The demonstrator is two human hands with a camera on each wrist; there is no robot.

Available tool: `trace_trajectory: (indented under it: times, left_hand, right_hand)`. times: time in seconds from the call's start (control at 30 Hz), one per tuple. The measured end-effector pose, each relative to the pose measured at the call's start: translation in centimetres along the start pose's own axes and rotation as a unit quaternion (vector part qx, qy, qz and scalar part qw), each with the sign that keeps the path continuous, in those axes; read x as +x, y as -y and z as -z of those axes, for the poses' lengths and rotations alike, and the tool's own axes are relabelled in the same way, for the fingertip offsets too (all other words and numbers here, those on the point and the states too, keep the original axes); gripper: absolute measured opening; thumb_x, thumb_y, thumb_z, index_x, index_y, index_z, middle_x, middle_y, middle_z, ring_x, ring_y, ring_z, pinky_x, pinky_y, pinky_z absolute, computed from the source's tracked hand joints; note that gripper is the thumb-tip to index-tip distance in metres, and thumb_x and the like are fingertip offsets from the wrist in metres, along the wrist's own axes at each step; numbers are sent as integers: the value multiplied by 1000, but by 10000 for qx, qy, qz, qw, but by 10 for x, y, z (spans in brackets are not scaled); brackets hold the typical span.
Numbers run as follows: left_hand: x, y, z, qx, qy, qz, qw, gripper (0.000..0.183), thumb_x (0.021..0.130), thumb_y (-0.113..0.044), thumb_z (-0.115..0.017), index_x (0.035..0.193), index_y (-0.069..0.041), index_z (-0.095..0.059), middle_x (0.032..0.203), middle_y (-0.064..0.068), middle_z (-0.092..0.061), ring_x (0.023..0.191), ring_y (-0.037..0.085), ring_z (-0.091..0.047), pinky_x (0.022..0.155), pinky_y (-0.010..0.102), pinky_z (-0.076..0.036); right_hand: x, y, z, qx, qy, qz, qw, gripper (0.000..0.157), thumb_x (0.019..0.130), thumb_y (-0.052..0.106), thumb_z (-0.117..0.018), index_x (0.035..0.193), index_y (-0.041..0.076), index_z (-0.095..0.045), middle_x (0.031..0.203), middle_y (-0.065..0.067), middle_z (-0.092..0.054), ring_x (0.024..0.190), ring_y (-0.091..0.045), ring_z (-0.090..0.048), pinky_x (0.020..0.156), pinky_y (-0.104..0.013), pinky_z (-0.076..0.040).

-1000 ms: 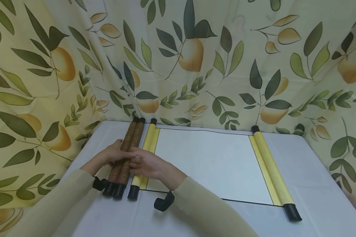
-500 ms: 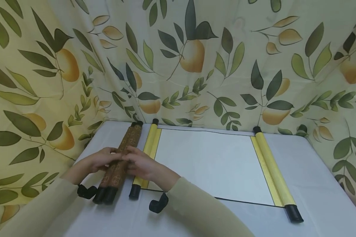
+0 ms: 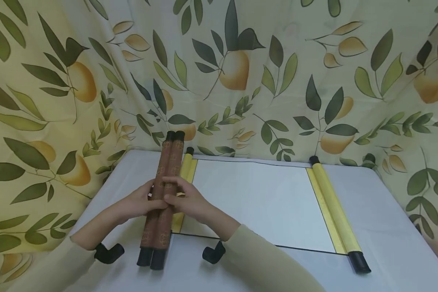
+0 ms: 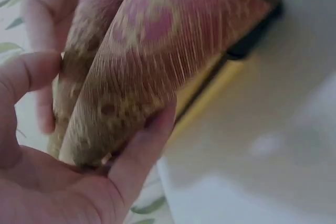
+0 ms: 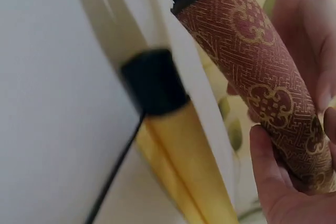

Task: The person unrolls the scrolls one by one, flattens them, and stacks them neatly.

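Observation:
A rolled scroll, reddish brown with a gold pattern and black end knobs, forms two parallel rolls lying side by side. My left hand grips it about the middle from the left. From the other side my right hand holds it, thumb and fingers against the right-hand roll. The scroll is raised over the table, and its far end overlaps the curtain in the head view. In the left wrist view, fingers and thumb curl round the patterned roll. The right wrist view shows the roll close up.
An unrolled scroll with a blank white sheet and yellow rollers lies flat to the right. Its left roller is partly hidden behind the held scroll. A white cloth covers the table; a fruit-patterned curtain hangs behind and left.
The brown scroll was lying on the table beside the yellow roller; it shifted left, then rose off the surface between both hands. The unrolled scroll stays put.

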State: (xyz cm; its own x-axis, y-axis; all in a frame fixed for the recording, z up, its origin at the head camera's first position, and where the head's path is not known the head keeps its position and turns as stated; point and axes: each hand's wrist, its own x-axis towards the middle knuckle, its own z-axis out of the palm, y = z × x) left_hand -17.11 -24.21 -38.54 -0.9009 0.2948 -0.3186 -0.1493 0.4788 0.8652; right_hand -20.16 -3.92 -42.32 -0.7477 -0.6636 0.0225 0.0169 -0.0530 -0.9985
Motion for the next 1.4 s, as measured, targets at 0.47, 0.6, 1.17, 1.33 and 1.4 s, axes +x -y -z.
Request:
trace_trajectory:
  times: [0.47,0.6,1.17,1.33,1.4]
  left_hand:
    - [33,-33,-43,-1032,27,-967,9899,75,97,-25,-66,158,-15,-22,141,22,-49,114,29,-63,82,45,-59]
    - [43,-41,-60,-1261,-24,-1086,9861,76,97,-24,-66,158,-23,-21,140,20,-51,108,27,-64,81,45,-59]
    - [96,-68,-113,-1659,216,-1688,9713,54,94,-15,-69,144,-23,-49,151,11,-42,116,29,-62,86,41,-57]
    - [102,-72,-125,-1844,304,-1610,9691,56,90,-7,-72,140,-20,-51,145,16,-44,105,27,-66,80,39,-58]
    - [104,-72,-129,-1821,342,-1569,9701,56,88,-6,-71,138,-17,-51,142,18,-45,105,27,-65,79,38,-58]
  right_hand:
    - [-53,20,66,-415,-650,303,9966,46,100,12,-54,142,28,-45,142,-13,-47,120,-31,-59,83,-43,-58]
    - [-66,21,79,-346,-873,269,9952,47,99,12,-53,143,28,-43,145,-14,-45,124,-33,-56,85,-45,-57]
    - [-104,16,135,42,-1615,220,9866,57,101,12,-49,150,31,-25,145,-21,-46,121,-33,-59,87,-46,-56]
    - [-110,16,145,-141,-1628,-65,9865,56,101,12,-50,149,32,-26,143,-21,-49,115,-31,-63,85,-45,-57]
    - [-113,14,147,-247,-1594,-205,9867,56,101,13,-53,148,31,-27,140,-21,-52,112,-30,-64,84,-45,-57]
